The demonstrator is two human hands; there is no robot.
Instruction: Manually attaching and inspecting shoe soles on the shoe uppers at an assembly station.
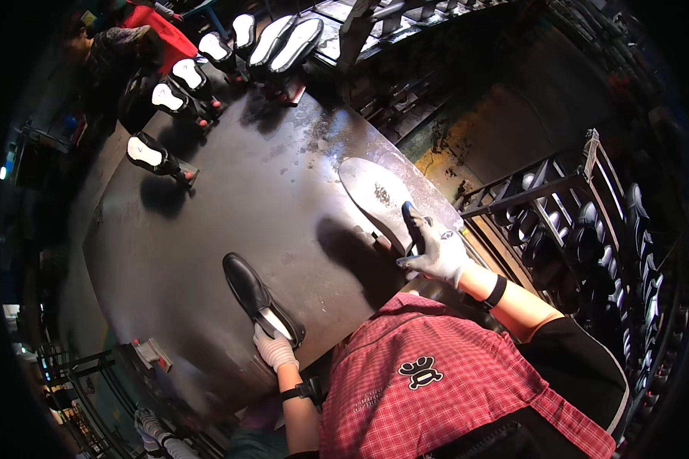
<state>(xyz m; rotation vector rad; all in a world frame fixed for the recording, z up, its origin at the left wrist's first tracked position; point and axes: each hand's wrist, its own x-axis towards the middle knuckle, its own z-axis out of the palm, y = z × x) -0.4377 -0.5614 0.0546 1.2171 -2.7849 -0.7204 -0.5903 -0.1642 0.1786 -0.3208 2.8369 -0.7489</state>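
On the near part of the metal table lies a black slip-on shoe, its opening and pale insole facing up. My left hand, in a whitish glove, grips it at the heel, the fingers partly inside the opening. Farther right, my right hand, in a white glove with dark fingertips, is closed around the narrow end of a pale shoe sole. A rough dark patch marks the sole's face, and a dark shadow falls on the table beside it. Whether an upper is attached underneath is hidden.
Several black shoes with white bottoms up stand on supports along the table's far left edge. A metal rack with many dark shoes is at the right. Another person is at the far left. A small block sits at the near left edge.
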